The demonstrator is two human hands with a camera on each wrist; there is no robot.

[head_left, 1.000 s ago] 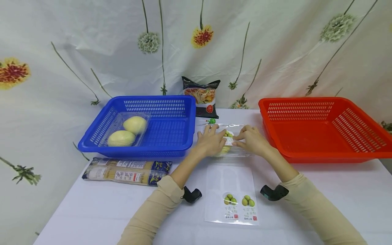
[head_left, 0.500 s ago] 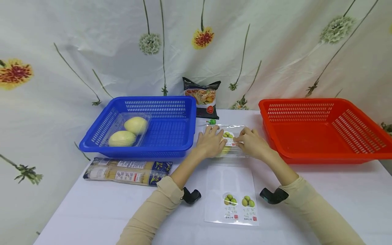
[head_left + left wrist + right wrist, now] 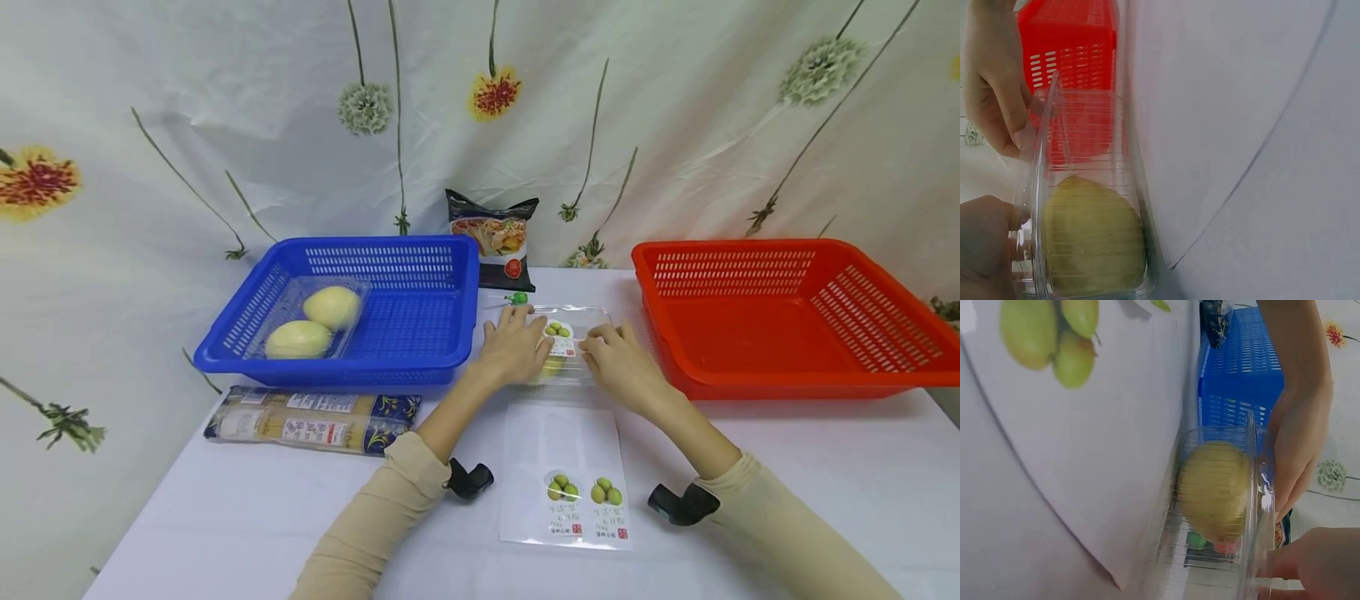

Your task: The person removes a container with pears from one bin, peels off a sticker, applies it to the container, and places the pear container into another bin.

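- Left hand (image 3: 515, 346): fingers spread over clear box (image 3: 587, 318), hiding much of the melon (image 3: 1215, 487) from above
- Box: between blue basket (image 3: 330, 377) and red basket (image 3: 817, 390), long axis left-right
- Label (image 3: 559, 340): on lid, fruit print faces far side
- Right hand (image 3: 621, 362): fingers bent near label's right edge, tips obscured, can't tell if pinching
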